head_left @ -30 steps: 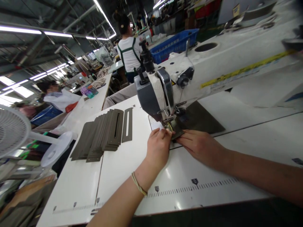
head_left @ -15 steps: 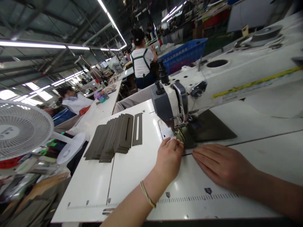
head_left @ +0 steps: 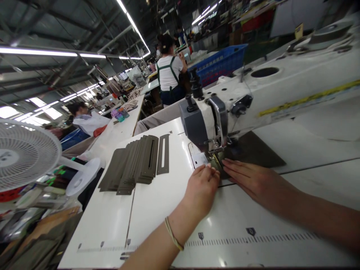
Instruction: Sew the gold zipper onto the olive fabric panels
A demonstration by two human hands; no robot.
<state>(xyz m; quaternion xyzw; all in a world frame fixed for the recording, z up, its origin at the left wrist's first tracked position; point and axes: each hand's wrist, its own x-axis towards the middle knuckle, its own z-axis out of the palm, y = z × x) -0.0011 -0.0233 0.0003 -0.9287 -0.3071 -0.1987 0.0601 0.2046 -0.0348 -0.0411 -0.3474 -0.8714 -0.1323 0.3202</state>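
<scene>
By one white-and-grey metal sewing machine (head_left: 195, 123), the left hand (head_left: 201, 190) curls at one gold-toothed zipper (head_left: 216, 160), pinch hidden; the right hand (head_left: 256, 182) lies flat, fingers straight, on one dark-green sheet (head_left: 257, 150).

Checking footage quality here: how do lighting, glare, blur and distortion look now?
In the head view, the tube lights are blown out, the table shows glare, the cloth is dark, the right forearm looks soft, and wide-angle distortion seems to stretch the fan at the left edge.
</scene>
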